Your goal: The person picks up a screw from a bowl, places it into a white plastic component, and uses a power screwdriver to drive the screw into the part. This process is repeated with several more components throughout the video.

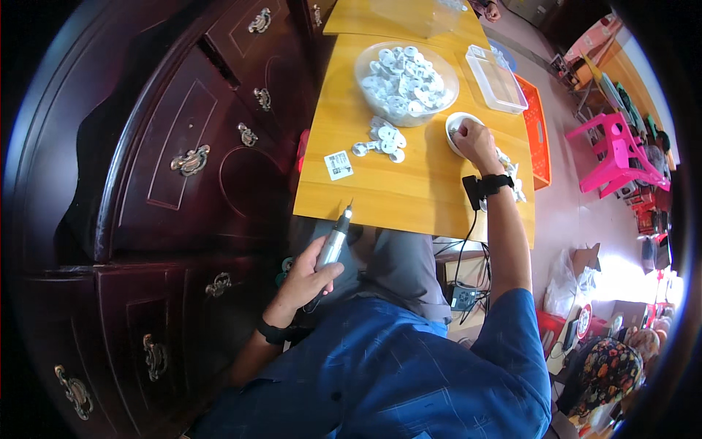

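My left hand is wrapped round a silver and black electric screwdriver. Its thin bit points up past the table's near edge. Over on the right, my right hand reaches into a small white bowl, fingers bent and pressed together; whatever they pinch is hidden. Left of the bowl lies a small pile of white round plastic parts. Beyond that pile stands a large clear bowl heaped with similar parts. More small white parts lie beside my right wrist.
A white printed card lies near the table's left edge. At the back right sits a clear rectangular box, with an orange crate beside the table. Dark wooden drawers close in the left side. A pink stool stands on the floor.
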The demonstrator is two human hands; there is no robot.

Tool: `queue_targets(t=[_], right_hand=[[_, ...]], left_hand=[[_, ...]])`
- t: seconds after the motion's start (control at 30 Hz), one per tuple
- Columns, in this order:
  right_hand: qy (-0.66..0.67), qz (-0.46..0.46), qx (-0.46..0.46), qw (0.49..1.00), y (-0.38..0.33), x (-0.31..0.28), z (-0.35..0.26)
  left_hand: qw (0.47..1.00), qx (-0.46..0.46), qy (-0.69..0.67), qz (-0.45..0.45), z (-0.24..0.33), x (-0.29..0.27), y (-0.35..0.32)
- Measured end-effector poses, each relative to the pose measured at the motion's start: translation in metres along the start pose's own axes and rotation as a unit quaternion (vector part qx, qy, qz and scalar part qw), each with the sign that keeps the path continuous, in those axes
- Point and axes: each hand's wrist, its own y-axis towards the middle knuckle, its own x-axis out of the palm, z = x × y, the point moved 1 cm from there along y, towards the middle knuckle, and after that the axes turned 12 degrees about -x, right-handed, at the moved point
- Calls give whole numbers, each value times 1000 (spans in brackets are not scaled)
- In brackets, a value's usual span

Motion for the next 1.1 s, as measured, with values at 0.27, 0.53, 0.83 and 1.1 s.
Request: queue_targets(t=[0.27,0.53,0.83,1.1], right_hand=[[35,23,26,999,-3,-15,-7],[148,129,46,979,-27,-34,-14],[136,76,4,988,-28,-31,-12],[141,61,-2,988,-26,-30,-7]], left_hand=[[1000,-12,21,-1,0,0,7],[999,9,46,1,4,0,6],[998,3,54,7,-9,8,4],[998,20,66,9,-5,16,-2]])
